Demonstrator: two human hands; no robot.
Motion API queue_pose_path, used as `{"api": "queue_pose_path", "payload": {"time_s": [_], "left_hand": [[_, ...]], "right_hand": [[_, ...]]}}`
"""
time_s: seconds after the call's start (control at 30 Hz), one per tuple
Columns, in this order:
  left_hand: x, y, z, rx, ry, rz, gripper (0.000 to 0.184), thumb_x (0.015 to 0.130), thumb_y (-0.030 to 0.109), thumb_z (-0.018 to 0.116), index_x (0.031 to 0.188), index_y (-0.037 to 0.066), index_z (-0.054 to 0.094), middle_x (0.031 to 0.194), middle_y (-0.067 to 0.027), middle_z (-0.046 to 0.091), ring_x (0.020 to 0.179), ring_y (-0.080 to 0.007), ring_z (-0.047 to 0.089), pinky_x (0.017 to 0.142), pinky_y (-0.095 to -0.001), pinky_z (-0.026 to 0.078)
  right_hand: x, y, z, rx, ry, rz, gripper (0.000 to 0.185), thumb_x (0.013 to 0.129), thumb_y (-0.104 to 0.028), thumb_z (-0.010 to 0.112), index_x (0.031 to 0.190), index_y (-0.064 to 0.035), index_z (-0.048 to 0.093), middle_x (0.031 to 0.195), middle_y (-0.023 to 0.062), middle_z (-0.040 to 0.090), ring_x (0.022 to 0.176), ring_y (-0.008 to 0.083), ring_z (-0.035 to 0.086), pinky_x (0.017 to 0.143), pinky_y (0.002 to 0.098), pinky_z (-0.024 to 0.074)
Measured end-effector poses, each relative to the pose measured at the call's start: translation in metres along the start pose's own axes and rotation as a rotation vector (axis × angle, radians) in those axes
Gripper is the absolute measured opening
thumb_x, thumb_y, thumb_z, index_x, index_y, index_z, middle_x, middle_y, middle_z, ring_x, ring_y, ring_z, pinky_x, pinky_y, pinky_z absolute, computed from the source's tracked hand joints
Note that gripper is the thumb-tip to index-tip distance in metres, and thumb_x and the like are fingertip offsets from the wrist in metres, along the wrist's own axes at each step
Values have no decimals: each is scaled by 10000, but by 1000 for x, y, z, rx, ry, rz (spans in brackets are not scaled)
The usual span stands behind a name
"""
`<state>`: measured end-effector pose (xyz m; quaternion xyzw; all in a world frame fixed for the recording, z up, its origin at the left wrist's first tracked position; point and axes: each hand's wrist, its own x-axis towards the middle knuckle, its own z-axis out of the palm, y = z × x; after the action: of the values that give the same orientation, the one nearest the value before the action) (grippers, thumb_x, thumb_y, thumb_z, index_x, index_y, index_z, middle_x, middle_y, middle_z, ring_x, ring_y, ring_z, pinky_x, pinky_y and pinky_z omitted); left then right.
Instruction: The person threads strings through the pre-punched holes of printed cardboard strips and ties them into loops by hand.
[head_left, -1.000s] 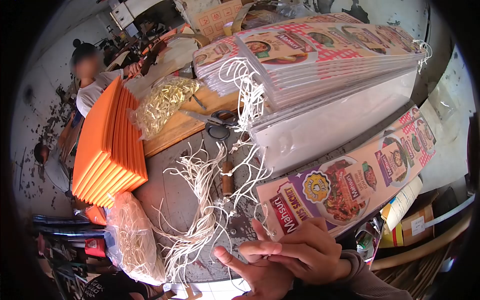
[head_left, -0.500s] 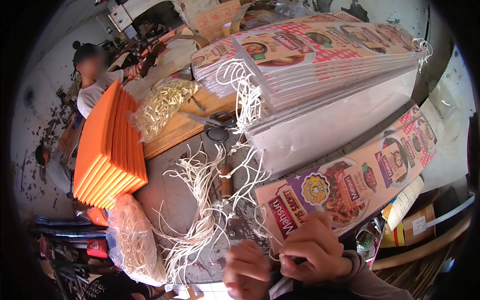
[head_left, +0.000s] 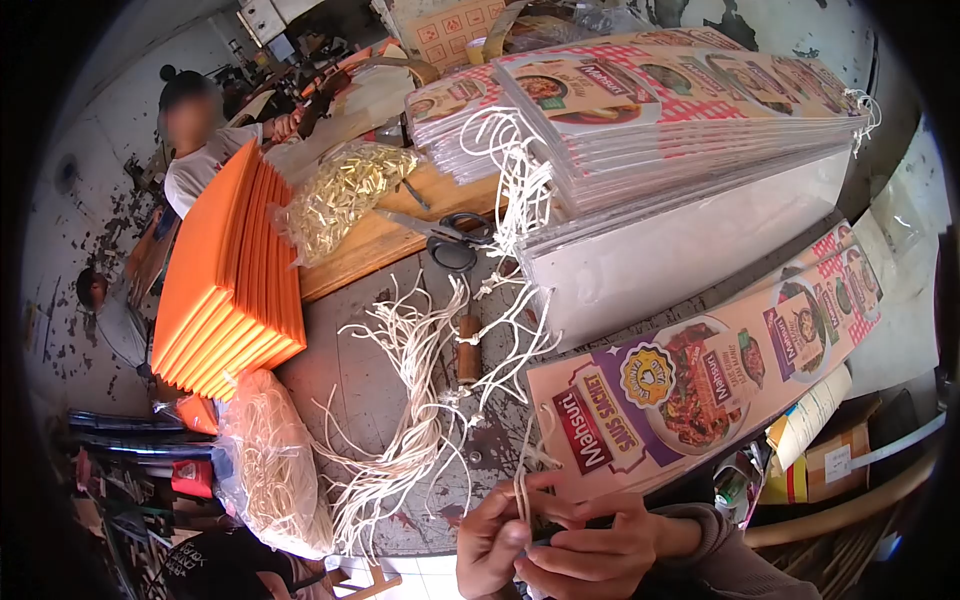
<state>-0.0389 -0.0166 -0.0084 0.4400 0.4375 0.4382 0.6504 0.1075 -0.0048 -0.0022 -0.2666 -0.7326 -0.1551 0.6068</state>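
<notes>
At the bottom centre, my left hand [head_left: 497,540] pinches a white string [head_left: 522,480] between thumb and fingers. Right beside it, my right hand [head_left: 600,545] has its fingers curled at the lower part of the same string. The string runs up to the near left corner of a printed card [head_left: 690,385] with food pictures, which lies over a similar card. A loose bundle of white strings [head_left: 400,430] lies left of my hands. Beyond it are a wooden-handled tool [head_left: 468,350] and black-handled scissors [head_left: 452,240].
Stacked printed cards in clear plastic [head_left: 680,130] fill the back right. Orange folded sheets [head_left: 230,290] stand at the left, near a bag of gold pieces [head_left: 350,195] and a bag of strings [head_left: 270,460]. A person [head_left: 195,140] is at the back left; others are further down.
My hands have come together on the string, after my left hand was apart and blurred half a second ago. The whole view has shifted slightly.
</notes>
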Motion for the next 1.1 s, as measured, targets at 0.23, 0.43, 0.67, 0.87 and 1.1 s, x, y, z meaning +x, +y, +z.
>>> {"api": "queue_pose_path", "payload": {"time_s": [0.23,0.43,0.67,0.87,1.1], "left_hand": [[5,-7,-1,-156,-16,-89,245,825,207,609,905,-16,545,818,-93,578,757,-173,552,678,-279,433],[9,24,19,1045,56,164,202,824,38,505,1022,10,537,866,-195,552,778,-336,576,639,-379,463],[28,2,10,1052,217,837,266,705,-19,632,957,57,591,864,-79,593,753,-244,571,597,-314,474],[33,1,-2,1067,170,970,286,547,-8,659,810,103,654,927,-55,595,796,-200,579,636,-271,482],[29,3,10,773,153,652,141,813,-21,460,938,-5,522,902,-188,530,760,-322,545,650,-374,450]], "right_hand": [[3,18,1,372,-210,402,89,776,-42,578,860,-60,553,975,79,617,846,205,590,731,346,472],[2,19,2,398,-365,691,91,776,-17,598,858,-34,561,894,102,630,805,228,603,696,315,462],[4,27,-2,565,-298,896,126,767,19,605,893,8,592,847,111,611,733,175,605,587,251,475],[8,20,-3,743,-225,1253,100,785,14,614,883,24,596,880,130,589,763,149,601,605,254,494],[-5,26,5,453,-281,819,237,764,-83,662,981,-23,587,908,85,602,799,204,599,635,265,475]]}}
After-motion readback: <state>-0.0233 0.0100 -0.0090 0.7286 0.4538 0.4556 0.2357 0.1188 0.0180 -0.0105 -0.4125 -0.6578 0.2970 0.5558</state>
